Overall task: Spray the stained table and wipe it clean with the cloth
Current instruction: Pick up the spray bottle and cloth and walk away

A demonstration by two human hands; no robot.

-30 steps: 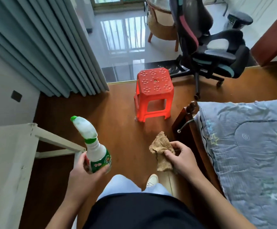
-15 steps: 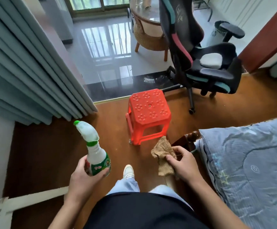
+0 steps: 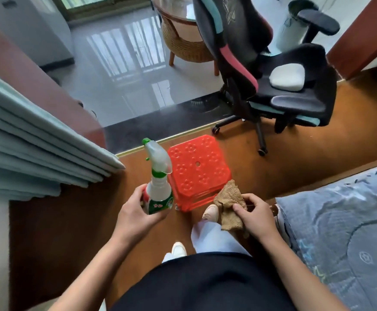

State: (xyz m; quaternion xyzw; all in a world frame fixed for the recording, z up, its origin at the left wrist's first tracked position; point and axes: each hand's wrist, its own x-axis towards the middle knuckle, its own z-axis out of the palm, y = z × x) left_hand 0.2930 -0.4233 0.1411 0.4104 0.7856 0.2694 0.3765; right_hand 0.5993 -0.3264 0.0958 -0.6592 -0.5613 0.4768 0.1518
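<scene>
Head-camera view, looking down past a black garment at both forearms. The left hand (image 3: 136,217) is wrapped around the lower body of a translucent white plastic spray bottle with green nozzle, green collar and green label (image 3: 158,187), held upright with the nozzle pointing away and to the left. The right hand (image 3: 256,217) is clenched on a crumpled tan terry cloth (image 3: 229,204), its free corner sticking up above the fingers and part of it hanging below the palm. The two hands are apart, at roughly the same height, above a brown wooden floor (image 3: 66,221). Just beyond and between them stands a red perforated plastic stool (image 3: 200,170); the bottle overlaps its left edge in this view. Two light-coloured shoes (image 3: 211,212) show below the stool. Farther off: a black office chair with pink and teal trim (image 3: 273,86) on castors, grey pleated curtains (image 3: 37,153) at left, a blue-grey patterned bed quilt (image 3: 344,232) at right. No stained desk is visible.
</scene>
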